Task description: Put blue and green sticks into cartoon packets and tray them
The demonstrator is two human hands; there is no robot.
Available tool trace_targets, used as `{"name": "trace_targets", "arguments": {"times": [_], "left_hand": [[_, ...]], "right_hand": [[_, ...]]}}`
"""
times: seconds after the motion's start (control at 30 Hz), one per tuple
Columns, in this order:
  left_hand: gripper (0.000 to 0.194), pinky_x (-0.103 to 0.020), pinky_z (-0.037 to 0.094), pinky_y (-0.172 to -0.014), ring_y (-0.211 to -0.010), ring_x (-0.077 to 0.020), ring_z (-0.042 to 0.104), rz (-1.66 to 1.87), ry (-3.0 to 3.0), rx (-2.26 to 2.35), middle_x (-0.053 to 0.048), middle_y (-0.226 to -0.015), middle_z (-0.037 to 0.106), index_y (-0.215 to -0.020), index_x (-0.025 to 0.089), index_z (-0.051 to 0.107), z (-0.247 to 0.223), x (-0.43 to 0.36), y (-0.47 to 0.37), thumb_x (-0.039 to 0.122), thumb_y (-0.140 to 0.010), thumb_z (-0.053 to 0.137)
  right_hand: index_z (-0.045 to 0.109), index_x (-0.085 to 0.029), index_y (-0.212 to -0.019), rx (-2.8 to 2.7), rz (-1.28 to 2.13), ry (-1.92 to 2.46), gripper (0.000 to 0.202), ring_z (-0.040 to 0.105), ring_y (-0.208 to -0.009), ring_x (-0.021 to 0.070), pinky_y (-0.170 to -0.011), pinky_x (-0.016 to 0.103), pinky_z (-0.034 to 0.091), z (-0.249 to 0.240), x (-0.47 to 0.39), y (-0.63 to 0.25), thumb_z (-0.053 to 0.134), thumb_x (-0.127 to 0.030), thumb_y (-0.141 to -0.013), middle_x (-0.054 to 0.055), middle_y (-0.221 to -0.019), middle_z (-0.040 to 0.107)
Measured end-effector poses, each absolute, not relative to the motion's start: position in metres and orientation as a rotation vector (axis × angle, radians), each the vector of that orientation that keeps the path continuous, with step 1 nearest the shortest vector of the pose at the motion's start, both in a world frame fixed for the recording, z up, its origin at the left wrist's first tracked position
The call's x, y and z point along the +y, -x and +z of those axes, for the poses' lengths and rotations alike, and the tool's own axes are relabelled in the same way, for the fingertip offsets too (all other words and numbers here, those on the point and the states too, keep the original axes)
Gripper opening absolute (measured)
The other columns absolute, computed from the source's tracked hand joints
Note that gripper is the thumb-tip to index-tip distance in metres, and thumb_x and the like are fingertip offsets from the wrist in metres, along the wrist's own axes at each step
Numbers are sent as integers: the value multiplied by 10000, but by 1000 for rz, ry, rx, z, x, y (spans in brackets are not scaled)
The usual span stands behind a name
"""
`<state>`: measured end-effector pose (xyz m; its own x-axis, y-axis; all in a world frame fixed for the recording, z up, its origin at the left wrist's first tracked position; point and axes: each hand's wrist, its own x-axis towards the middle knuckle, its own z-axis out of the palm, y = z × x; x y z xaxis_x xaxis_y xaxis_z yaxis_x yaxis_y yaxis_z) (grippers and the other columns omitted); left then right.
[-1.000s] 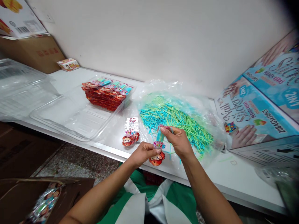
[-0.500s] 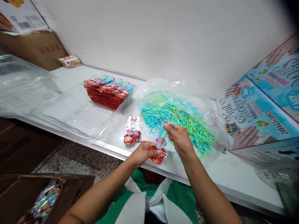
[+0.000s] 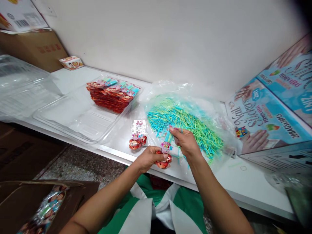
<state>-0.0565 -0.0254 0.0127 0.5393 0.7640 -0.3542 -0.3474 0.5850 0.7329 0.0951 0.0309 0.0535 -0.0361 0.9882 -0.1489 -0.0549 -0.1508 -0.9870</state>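
Between my hands, just above the table's front edge, is a small clear packet [image 3: 166, 147] with a red cartoon character at its bottom and thin blue-green sticks inside its upper part. My left hand [image 3: 151, 158] pinches the packet's lower, red end. My right hand [image 3: 185, 140] is closed on its upper end, by the stick tops. To the left lies a small stack of similar packets [image 3: 137, 139] with clear upper parts. Behind my right hand, a pile of blue and green sticks [image 3: 185, 120] spreads over an open clear plastic bag [image 3: 170, 86].
A clear plastic tray [image 3: 73, 113] at left holds stacked filled packets [image 3: 110, 94] at its back end. More clear trays [image 3: 21, 87] stand further left. Blue printed boxes [image 3: 265, 120] stand at right, a brown carton [image 3: 34, 48] back left. An open carton [image 3: 80, 191] is below the table.
The packet has shifted slightly left in my hands, and its red end is tilted a little more to the left. Both hands keep their hold.
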Motion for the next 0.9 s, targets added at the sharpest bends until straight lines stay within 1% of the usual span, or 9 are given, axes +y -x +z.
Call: {"name": "trace_targets", "arguments": {"times": [0.1,0.3,0.47,0.53,0.67,0.73,0.9], "left_hand": [[314,-274,482,-600,-617,-183,639,704,-662,700,-115,-704,673,-802,47,675,15,-25,58,295,-620,739],[332,-350,506,-654,-662,-224,656,697,-619,663,-148,-751,679,-773,43,673,14,-25,57,358,-669,696],[275,-355,514,-692,-712,-218,653,718,-629,647,-103,-686,663,-786,57,665,14,-26,57,299,-663,710],[254,-354,518,-700,-733,-217,653,714,-653,647,-95,-702,664,-786,62,663,13,-27,57,270,-650,721],[299,-321,530,-615,-683,-207,659,680,-690,694,-127,-823,673,-830,68,666,8,-28,58,331,-688,683],[322,-308,531,-588,-662,-204,659,671,-697,720,-134,-820,676,-843,66,667,6,-27,58,351,-695,674],[312,-303,535,-608,-644,-189,655,692,-680,755,-120,-759,679,-805,52,668,4,-26,57,318,-649,718]], "right_hand": [[456,-177,-534,-1079,1373,1259,340,179,-382,43,-382,223,117,53,32,-96,679,-410,-643,-97,-422,266],[460,-177,-533,-1056,1402,1249,335,166,-378,39,-372,224,108,54,33,-97,682,-405,-638,-96,-430,258],[506,-165,-571,-1094,1320,1241,301,218,-391,41,-386,218,150,52,33,-99,685,-393,-652,-89,-434,301],[512,-164,-580,-1105,1293,1244,291,224,-396,43,-394,217,156,52,34,-100,683,-385,-662,-89,-431,305],[508,-165,-588,-1104,1278,1248,282,218,-394,46,-395,220,161,54,34,-101,671,-376,-681,-92,-418,302],[507,-166,-590,-1103,1277,1257,283,218,-390,48,-394,222,162,55,33,-100,667,-378,-686,-93,-413,300],[505,-165,-580,-1110,1261,1264,297,223,-384,48,-392,220,164,55,33,-100,665,-394,-679,-91,-407,307]]}}
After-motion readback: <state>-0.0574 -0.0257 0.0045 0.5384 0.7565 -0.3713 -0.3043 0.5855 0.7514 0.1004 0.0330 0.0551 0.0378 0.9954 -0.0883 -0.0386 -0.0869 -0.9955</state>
